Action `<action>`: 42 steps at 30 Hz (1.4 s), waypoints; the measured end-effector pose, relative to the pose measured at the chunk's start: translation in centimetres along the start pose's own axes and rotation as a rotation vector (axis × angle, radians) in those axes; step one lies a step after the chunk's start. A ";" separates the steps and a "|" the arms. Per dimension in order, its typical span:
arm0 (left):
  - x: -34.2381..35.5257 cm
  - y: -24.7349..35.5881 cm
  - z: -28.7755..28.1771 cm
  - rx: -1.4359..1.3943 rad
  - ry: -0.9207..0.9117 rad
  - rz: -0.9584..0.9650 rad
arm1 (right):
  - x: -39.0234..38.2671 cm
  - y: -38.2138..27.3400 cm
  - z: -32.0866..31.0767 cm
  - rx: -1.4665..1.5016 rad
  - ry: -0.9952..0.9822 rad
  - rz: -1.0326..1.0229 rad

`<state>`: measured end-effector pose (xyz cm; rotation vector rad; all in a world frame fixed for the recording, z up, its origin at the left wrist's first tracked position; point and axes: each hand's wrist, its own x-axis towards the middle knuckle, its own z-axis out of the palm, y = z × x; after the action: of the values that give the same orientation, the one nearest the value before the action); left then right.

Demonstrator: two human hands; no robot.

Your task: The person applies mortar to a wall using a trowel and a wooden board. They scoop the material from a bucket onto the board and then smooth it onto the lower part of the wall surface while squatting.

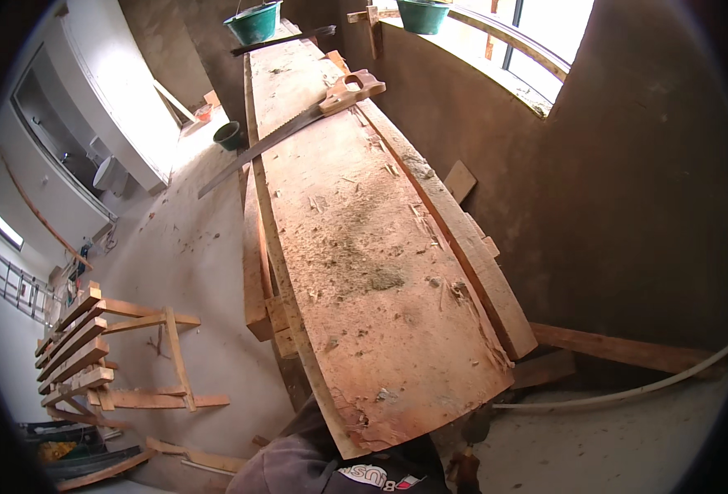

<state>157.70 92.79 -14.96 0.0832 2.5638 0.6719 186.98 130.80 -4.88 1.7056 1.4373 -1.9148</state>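
Down at lower edge, R hand [466,471]: dim brown shape, prob. the hand, just R of shirt [290,467]; too dark & cut off, can't tell if fingers are clenched, loose or gripping the dark item [477,426] just above.
L hand: out of view; can't tell its fingers.
Plank [347,214]: wide, mid-view, near end by person's torso, running away twd far wall; grit, dust & wood chips on top.
Saw [288,132]: lies across plank's far half, wooden handle to R, blade pointing L & twd person, tip past L edge.
Print [372,475]: pale lettering + small red/white mark on dark shirt, partly cut off.
Buckets: green bucket [254,26] by plank's far end; 2nd green bucket [422,15] on window ledge; dark bucket [229,137] on floor, L of plank.
Trestle [76,354]: bare timber, floor, far L.
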 end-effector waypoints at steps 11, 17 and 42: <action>0.4 1.4 0.8 0.005 0.033 0.073 | -2.7 -11.3 2.6 -0.032 0.020 -0.499; -1.1 4.4 1.5 0.187 0.286 0.291 | -4.2 -20.9 1.5 -0.229 0.058 -0.891; -21.7 -12.5 -1.1 -0.418 0.117 -0.495 | -30.8 -35.6 14.9 -0.368 -0.697 -0.965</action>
<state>177.09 77.52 -10.57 -0.7193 2.3481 1.0068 162.28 124.45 37.42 0.0614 2.2406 -2.0640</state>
